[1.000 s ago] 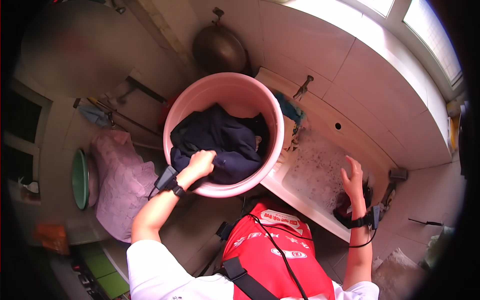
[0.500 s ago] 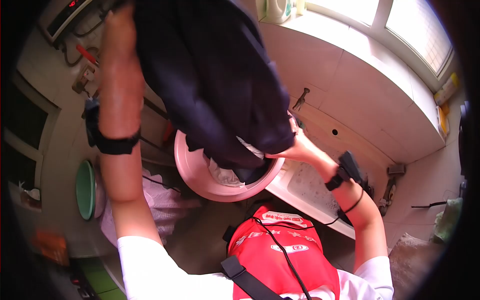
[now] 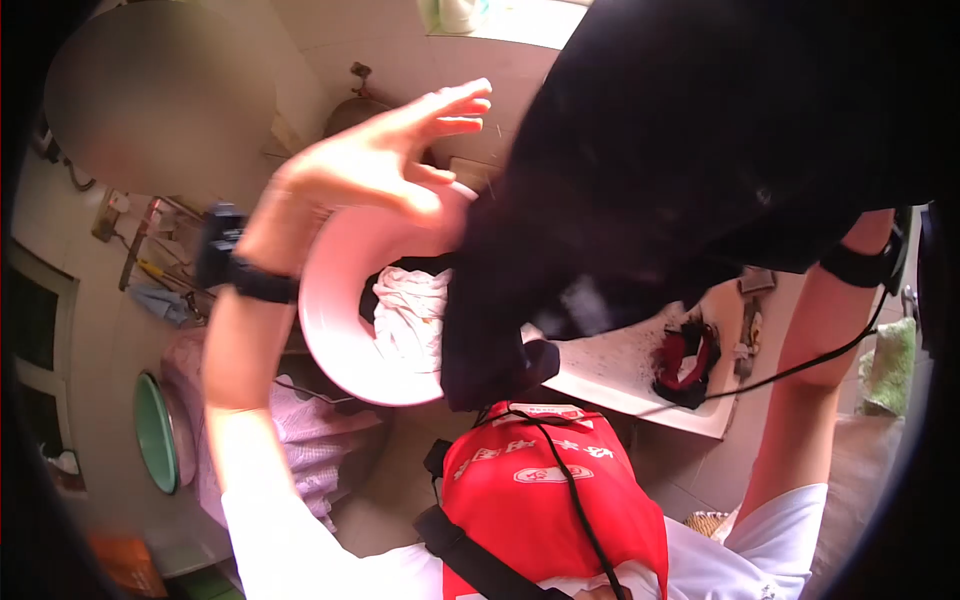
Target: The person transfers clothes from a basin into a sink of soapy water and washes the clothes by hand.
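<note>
A large black garment (image 3: 680,170) is lifted high on the right, its lower end hanging beside the pink basin (image 3: 325,330). My right forearm (image 3: 815,350) reaches up behind this cloth; the hand itself is hidden, but the raised garment hangs from that side. My left hand (image 3: 370,155) is over the basin's far rim, fingers apart and nothing in them. Crumpled white cloth (image 3: 408,315) lies in the basin, with something dark beside it.
A white tub (image 3: 625,375) with a dark red and black item (image 3: 685,365) lies to the right. On the left are a green basin (image 3: 155,430) and a lilac cloth cover (image 3: 310,440). A bottle (image 3: 458,14) stands on the window ledge. A green towel (image 3: 888,370) hangs at right.
The black garment has swung from upper left to the right and up. My left hand has let go and come down over the basin, while my right arm has risen.
</note>
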`<action>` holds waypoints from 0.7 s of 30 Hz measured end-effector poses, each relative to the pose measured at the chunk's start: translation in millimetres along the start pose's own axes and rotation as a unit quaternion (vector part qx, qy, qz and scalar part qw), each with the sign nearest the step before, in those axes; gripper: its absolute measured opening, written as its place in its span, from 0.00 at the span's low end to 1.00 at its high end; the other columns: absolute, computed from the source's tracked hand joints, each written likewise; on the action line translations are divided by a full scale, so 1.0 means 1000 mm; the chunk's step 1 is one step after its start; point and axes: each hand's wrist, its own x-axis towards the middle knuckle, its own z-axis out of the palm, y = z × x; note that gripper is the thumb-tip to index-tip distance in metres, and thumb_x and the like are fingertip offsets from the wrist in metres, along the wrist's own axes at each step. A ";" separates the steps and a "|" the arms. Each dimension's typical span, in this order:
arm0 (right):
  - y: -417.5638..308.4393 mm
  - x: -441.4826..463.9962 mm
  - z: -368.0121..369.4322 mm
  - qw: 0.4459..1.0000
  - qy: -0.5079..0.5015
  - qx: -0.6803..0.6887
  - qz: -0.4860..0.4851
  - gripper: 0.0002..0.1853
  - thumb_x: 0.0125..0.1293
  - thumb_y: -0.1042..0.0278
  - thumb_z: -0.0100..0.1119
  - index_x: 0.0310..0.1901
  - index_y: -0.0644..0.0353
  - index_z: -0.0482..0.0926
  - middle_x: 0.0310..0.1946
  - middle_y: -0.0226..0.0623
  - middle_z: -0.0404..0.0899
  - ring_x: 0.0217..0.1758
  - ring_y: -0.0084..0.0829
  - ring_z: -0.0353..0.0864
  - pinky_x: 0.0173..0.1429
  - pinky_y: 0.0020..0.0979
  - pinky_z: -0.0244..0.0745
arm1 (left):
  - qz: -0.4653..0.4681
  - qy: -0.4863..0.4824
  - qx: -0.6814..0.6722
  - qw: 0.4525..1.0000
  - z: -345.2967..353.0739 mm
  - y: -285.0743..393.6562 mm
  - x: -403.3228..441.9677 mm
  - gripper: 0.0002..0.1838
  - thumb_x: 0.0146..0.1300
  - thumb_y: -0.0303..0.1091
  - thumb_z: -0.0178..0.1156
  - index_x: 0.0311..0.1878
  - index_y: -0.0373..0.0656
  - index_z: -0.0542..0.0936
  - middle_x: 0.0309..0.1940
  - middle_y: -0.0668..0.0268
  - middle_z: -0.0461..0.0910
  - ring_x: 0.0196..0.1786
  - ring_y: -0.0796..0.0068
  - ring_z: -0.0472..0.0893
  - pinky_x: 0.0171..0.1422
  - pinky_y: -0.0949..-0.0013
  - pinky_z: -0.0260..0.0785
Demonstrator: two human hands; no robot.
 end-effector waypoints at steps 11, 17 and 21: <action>-0.025 -0.017 -0.142 0.927 -0.045 -0.371 0.026 0.34 0.52 0.53 0.68 0.57 0.62 0.69 0.52 0.47 0.73 0.58 0.40 0.71 0.63 0.36 0.64 | -0.011 -0.167 -0.022 0.986 0.237 -0.134 0.081 0.27 0.56 0.29 0.57 0.59 0.31 0.66 0.53 0.54 0.74 0.52 0.71 0.73 0.56 0.69 0.67; 0.011 -0.052 -0.171 0.820 -0.225 -0.512 0.120 0.30 0.53 0.53 0.66 0.54 0.62 0.73 0.49 0.45 0.76 0.55 0.39 0.75 0.60 0.35 0.67 | 0.139 -0.234 -0.197 0.942 0.262 -0.139 0.075 0.08 0.61 0.27 0.56 0.40 0.33 0.78 0.32 0.68 0.79 0.39 0.82 0.74 0.47 0.74 0.68; 0.067 -0.108 -0.160 0.689 -0.422 -0.542 0.231 0.27 0.54 0.53 0.65 0.52 0.61 0.75 0.46 0.45 0.78 0.53 0.39 0.77 0.58 0.35 0.69 | 0.062 0.047 -0.159 0.984 0.247 -0.137 0.102 0.10 0.58 0.29 0.58 0.41 0.34 0.78 0.36 0.59 0.81 0.44 0.70 0.79 0.49 0.67 0.69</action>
